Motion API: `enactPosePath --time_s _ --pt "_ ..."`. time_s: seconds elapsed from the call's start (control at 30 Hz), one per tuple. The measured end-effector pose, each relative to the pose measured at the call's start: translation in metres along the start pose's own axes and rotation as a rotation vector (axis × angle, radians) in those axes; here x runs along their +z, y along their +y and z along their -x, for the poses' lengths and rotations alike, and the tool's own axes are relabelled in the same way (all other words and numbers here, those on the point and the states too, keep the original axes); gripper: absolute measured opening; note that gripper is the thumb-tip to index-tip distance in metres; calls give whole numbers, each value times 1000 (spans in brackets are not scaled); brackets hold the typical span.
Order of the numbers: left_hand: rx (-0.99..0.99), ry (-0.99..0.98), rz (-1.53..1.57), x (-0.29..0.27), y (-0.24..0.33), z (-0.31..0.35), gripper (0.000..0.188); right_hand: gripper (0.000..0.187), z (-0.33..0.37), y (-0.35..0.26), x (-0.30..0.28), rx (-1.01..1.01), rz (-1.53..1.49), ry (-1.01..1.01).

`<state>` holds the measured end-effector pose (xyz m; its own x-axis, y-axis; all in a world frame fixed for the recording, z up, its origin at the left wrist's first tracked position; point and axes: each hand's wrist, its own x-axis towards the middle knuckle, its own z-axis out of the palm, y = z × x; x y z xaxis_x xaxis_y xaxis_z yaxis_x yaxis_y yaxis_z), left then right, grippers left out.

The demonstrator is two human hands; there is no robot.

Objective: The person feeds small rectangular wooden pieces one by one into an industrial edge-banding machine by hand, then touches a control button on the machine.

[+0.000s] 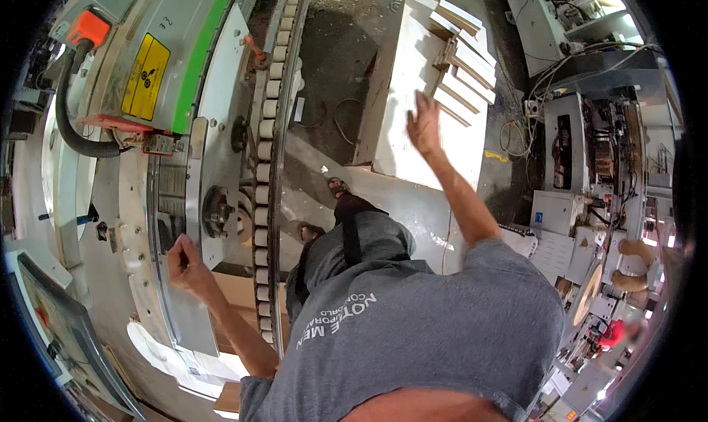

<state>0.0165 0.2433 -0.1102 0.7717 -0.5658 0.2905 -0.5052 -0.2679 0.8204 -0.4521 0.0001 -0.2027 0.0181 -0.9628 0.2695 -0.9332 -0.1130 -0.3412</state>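
Observation:
On the left, my left hand (189, 267) hovers over the metal bed of a machine (177, 304). Its fingers are curled together and no object shows in them. My right hand (424, 127) reaches forward over a white-topped stack of boards (402, 145), fingers stretched out and holding nothing. Beside it, toward the right edge of the stack, lie several narrow white panels (472, 64) with brown edges, fanned in an uneven row. Whether my right hand touches the white surface is unclear.
A roller chain conveyor (263, 171) runs along the machine between me and its green-edged housing (173, 46). A black hose (66, 119) hangs from the housing. At the lower left stands a screen (66, 341). Cabinets and cables (560, 142) line the right side.

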Motion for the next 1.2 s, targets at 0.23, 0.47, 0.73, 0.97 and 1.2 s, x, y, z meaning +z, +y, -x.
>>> enactPosePath --time_s 0.23,0.47,0.73,0.97,1.2 --pt "148 -223 102 41 34 20 5 58 -9 180 73 -170 300 23" --pt "178 -178 150 49 49 24 10 35 -12 144 32 -97 314 -210" --pt "234 -222 74 35 66 46 36 48 -2 -24 -57 -153 -414 -223" --pt "377 -330 108 0 75 50 51 44 59 -267 -29 -25 -1636 -704" --pt "383 59 -140 -74 0 17 37 62 108 -393 14 10 -1688 -1054"
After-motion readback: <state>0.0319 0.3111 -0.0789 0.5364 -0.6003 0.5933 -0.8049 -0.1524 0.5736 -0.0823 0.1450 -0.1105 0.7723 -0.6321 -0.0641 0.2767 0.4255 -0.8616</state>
